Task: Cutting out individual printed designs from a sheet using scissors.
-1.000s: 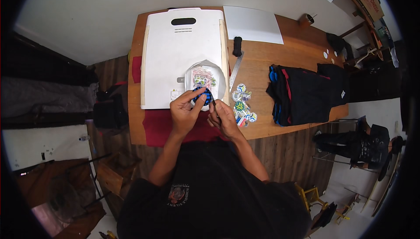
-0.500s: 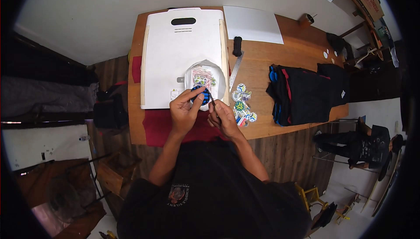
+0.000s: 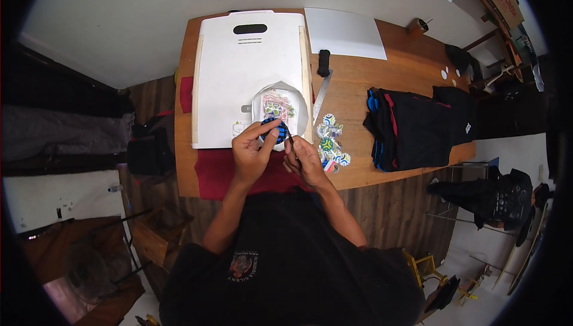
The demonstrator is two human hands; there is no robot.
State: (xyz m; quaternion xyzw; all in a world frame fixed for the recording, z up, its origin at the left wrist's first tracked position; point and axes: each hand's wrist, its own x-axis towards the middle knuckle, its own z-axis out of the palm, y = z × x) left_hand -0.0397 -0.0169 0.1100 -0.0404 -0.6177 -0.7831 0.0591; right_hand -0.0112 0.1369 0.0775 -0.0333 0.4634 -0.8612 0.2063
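Pinched between the fingers and thumb of my left hand (image 3: 253, 147) is a round blue-and-black patch (image 3: 273, 130). My right hand (image 3: 305, 162) grips a thin dark pointed tool (image 3: 290, 135), whose tip meets the patch's right edge; its exact kind is too small to make out. Both hands hover over the near side of a white bag with a rolled rim (image 3: 258, 102). Inside that bag lie printed pieces in red, white and green (image 3: 277, 102). To the right, several round blue, green and white patches (image 3: 328, 144) lie in a loose cluster on the wood.
Beneath the bag is a large white board (image 3: 224, 81) with an oval slot, and dark red cloth (image 3: 221, 174) lies at the near edge. A metal ruler (image 3: 322, 96), a black roll (image 3: 324, 63), a white sheet (image 3: 346, 31) and folded black garments (image 3: 412, 126) share the wooden table (image 3: 349, 93).
Both hands and the patch stay almost where they were, with only a slight shift at the fingertips. At the far right, another person has changed posture, bending or turning a little.
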